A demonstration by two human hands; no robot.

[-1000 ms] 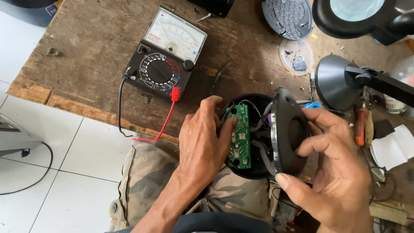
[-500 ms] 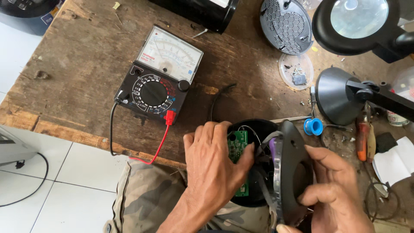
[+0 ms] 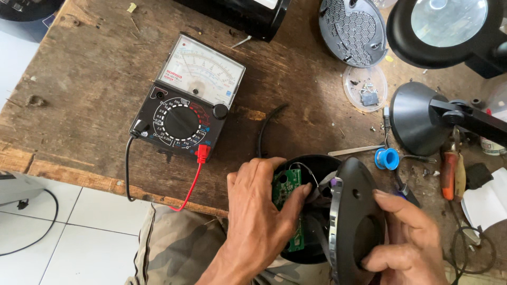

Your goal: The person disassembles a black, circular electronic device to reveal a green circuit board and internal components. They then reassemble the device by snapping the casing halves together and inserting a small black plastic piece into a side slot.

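My left hand [image 3: 261, 216] reaches into an opened round black housing [image 3: 311, 163] at the table's near edge, with its fingers on a green circuit board [image 3: 287, 186] standing inside. My right hand [image 3: 406, 237] grips the housing's curved black cover [image 3: 354, 211], tilted upright beside the opening. Thin wires run between the board and the cover.
An analogue multimeter [image 3: 187, 100] with red [image 3: 190, 184] and black [image 3: 127, 169] leads lies on the wooden table [image 3: 79, 79]. A grille [image 3: 351, 31], a clear lid with small parts [image 3: 364, 87], a magnifier lamp [image 3: 443, 26], a black lamp head [image 3: 414, 119], a blue solder spool [image 3: 387, 158] and orange-handled pliers [image 3: 449, 174] lie to the right.
The view has shifted, so the housing sits lower in frame. My left hand has spread over the board and my right hand has turned the cover more upright.
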